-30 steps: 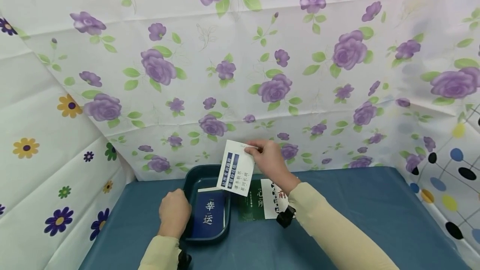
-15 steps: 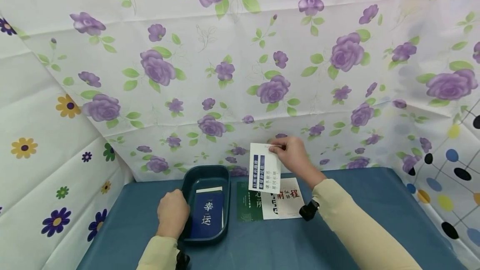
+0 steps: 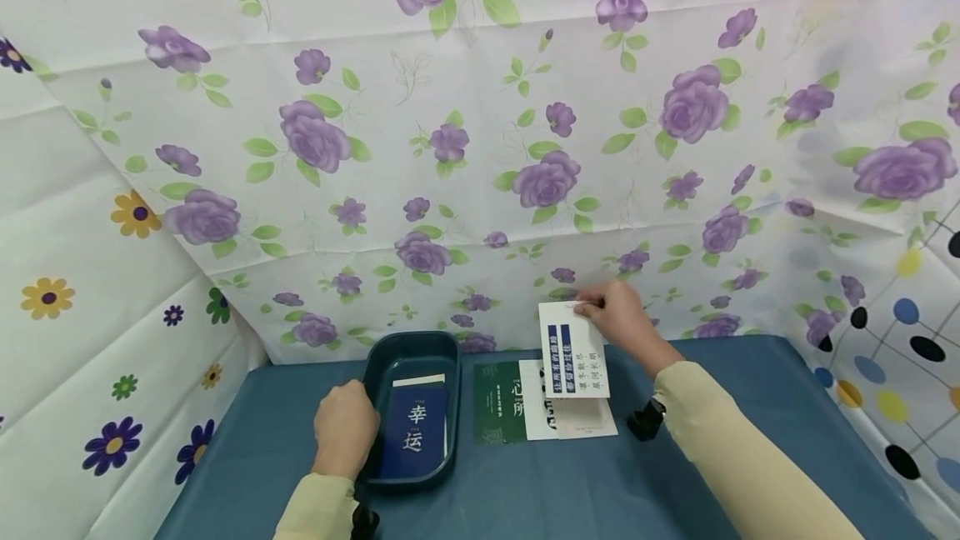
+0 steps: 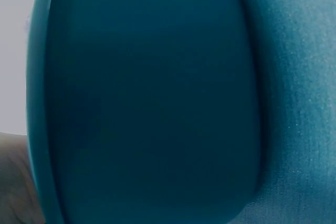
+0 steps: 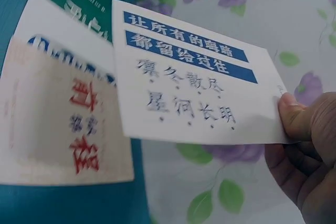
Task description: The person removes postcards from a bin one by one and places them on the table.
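Note:
My right hand (image 3: 619, 315) pinches a white card (image 3: 573, 348) by its far right corner, thumb on top. Blue bands and Chinese characters mark the card, which is raised over the right end of a row of overlapping cards. In that row lie a green card (image 3: 498, 402), a white card with dark lettering (image 3: 531, 419) and a cream card with red characters (image 5: 58, 124). My left hand (image 3: 345, 427) grips the left rim of a dark teal tray (image 3: 412, 486); its fingertips are hidden. Inside the tray is a dark blue card (image 3: 415, 432) with a pale card edge behind it.
A blue cloth (image 3: 525, 494) covers the table. Behind it rises a flowered sheet (image 3: 487, 148), close to the far side of the tray and the cards. More patterned sheets hang at left and right.
The right hand has carried the white card rightward from beside the tray, then lowered it over the cream card. The left hand and the tray have stayed nearly still.

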`<state>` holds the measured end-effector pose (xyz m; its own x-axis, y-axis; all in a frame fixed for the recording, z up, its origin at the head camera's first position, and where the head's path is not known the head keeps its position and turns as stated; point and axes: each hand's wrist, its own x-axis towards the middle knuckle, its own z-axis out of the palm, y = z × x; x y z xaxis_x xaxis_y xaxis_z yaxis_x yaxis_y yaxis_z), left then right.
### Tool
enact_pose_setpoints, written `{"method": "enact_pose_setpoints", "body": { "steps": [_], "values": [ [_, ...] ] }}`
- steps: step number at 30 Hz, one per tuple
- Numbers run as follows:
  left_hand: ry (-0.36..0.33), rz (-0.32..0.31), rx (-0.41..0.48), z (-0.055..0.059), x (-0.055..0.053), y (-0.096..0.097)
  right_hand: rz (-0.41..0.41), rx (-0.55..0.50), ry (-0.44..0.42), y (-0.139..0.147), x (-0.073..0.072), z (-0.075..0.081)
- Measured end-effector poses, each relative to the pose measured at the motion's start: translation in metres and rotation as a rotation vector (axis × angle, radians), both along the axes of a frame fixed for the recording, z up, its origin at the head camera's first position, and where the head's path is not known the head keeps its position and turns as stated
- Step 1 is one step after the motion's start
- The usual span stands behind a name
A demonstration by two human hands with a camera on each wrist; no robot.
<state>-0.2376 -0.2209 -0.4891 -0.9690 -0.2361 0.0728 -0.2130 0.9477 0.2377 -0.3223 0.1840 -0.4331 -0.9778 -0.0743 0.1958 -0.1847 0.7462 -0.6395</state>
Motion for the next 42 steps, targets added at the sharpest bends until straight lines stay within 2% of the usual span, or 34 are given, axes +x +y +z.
{"method": "enact_pose_setpoints", "body": {
  "steps": [6, 16, 23, 31, 35, 42],
  "values": [
    [0.008, 0.003, -0.004, -0.002, 0.0, 0.0, 0.05, 0.074, -0.06, 0.019, -0.002, -0.021],
    [0.02, 0.001, 0.002, 0.0, 0.0, 0.0, 0.089, 0.077, -0.15, 0.036, -0.004, -0.051],
    [0.02, -0.001, 0.005, -0.003, 0.0, -0.001, 0.062, 0.08, -0.222, 0.041, -0.004, -0.071],
    [0.025, 0.001, -0.004, -0.005, -0.001, 0.0, 0.029, 0.041, -0.288, 0.04, -0.004, -0.086],
    [0.033, -0.003, -0.002, -0.005, 0.0, 0.0, 0.012, 0.038, -0.293, 0.04, -0.004, -0.094],
    [0.055, -0.008, -0.015, -0.005, 0.0, 0.0, -0.024, 0.061, -0.248, 0.039, -0.006, -0.105]
  ]
}}
